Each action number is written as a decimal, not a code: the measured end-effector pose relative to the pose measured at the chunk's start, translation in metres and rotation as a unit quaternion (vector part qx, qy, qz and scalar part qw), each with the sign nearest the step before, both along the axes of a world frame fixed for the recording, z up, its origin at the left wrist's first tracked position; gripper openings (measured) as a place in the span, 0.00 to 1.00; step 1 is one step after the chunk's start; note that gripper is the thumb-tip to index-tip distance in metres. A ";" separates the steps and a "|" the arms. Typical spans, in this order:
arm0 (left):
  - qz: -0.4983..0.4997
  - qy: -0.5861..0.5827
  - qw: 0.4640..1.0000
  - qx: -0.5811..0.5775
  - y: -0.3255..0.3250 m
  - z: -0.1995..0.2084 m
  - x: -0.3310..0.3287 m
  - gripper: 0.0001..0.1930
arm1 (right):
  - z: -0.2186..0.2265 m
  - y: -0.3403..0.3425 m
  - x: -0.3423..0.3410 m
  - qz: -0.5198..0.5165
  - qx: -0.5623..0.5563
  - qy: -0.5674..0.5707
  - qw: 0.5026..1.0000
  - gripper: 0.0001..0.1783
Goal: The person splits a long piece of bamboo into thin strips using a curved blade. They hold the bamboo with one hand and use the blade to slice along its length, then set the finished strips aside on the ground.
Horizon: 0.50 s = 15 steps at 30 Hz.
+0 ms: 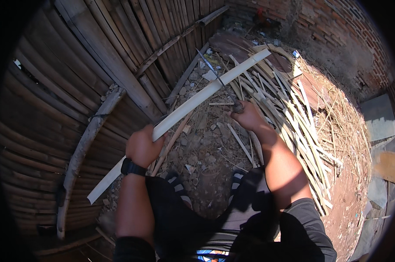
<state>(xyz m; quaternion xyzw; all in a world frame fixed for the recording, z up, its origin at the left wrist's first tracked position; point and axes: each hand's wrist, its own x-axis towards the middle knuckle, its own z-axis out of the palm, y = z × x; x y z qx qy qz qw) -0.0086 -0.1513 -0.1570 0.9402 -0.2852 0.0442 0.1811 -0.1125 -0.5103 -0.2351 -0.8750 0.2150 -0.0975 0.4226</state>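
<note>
A long pale split-bamboo strip runs slantwise from the lower left to the upper middle. My left hand, with a dark watch on its wrist, is closed around it below its middle. My right hand is closed on the rounded handle of a knife with a long thin blade. The blade points away to the upper left and crosses the strip above its middle. Whether its edge has cut into the bamboo I cannot tell. Several more pale bamboo strips lie heaped on the ground right of my right hand.
A bamboo-slat wall stands close on my left, with a bent pole against it. Stones and debris cover the ground between my feet and the heap. A brick wall closes off the far right. Grey sheets lie at the right edge.
</note>
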 end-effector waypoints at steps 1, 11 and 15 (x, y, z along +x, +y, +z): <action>-0.009 0.007 1.000 -0.009 0.006 -0.003 0.002 0.20 | 0.011 0.018 0.000 0.041 -0.038 0.008 0.998 0.19; -0.032 -0.010 0.999 0.037 -0.006 -0.010 -0.004 0.22 | 0.012 -0.008 -0.001 0.017 0.028 0.069 0.997 0.21; -0.032 0.069 0.997 0.021 0.002 -0.014 0.002 0.22 | 0.024 0.029 -0.004 0.101 -0.056 0.068 0.991 0.20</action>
